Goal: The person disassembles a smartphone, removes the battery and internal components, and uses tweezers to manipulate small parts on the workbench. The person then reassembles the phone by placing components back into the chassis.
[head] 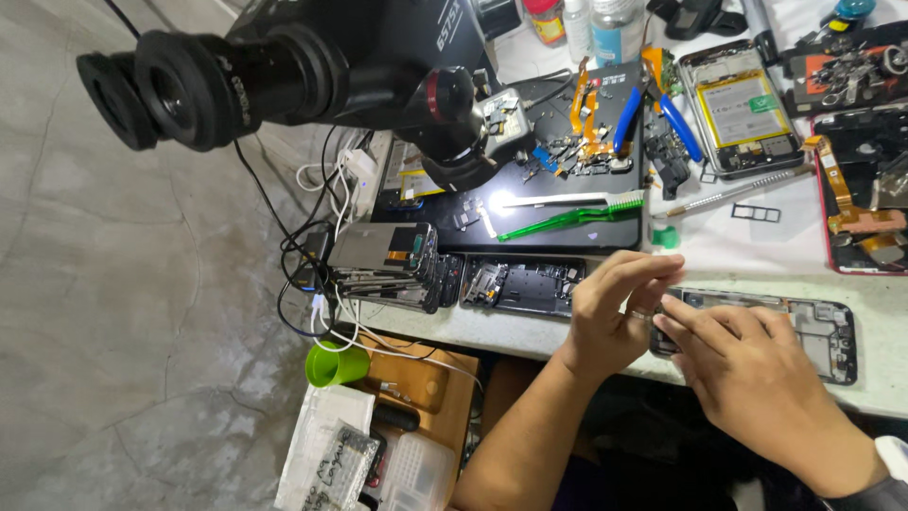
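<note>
Far left, 9 o'clock: bare grey floor (113,331). Up at 11 o'clock a black stereo microscope (284,66) hangs over the bench, eyepieces pointing left.

Below it, approx. 8 o'clock of centre: white and black cables (326,185) drop off the bench edge; a stack of phone parts (383,265) lies on the edge; a green cup (336,364) sits lower down, w/ clear plastic bags (326,445) under it at 7 o'clock.

Centre: black work mat (558,203) w/ a green-handled brush (567,220) and blue-handled pliers (653,118) at 12–1 o'clock. Opened black phone frame (525,284) just beside the stack, at the bench edge.

Centre-right, 5 o'clock: left hand (610,312), fingers curled, thumb and forefinger pinched together over the left end of a second phone frame (813,326), which lies flat at the front edge of the white bench top (738,246). Cannot tell whether sth. tiny sits inside the pinch. Right hand (757,378) at 4 o'clock, fingers extended, forefinger tip touching the same end of the frame; it grasps nothing that shows.

Judged step: fine work on the frame's left end, both hands converged, prob. seating or lifting a small part. Next move would call for a steady frame and light, precise fingertip pressure; the part is too small to identify.

Right, 1–2 o'clock: opened phone w/ battery (738,109) exposed, metal tweezers (733,192), another disassembled phone w/ orange flex strip (865,189).
</note>
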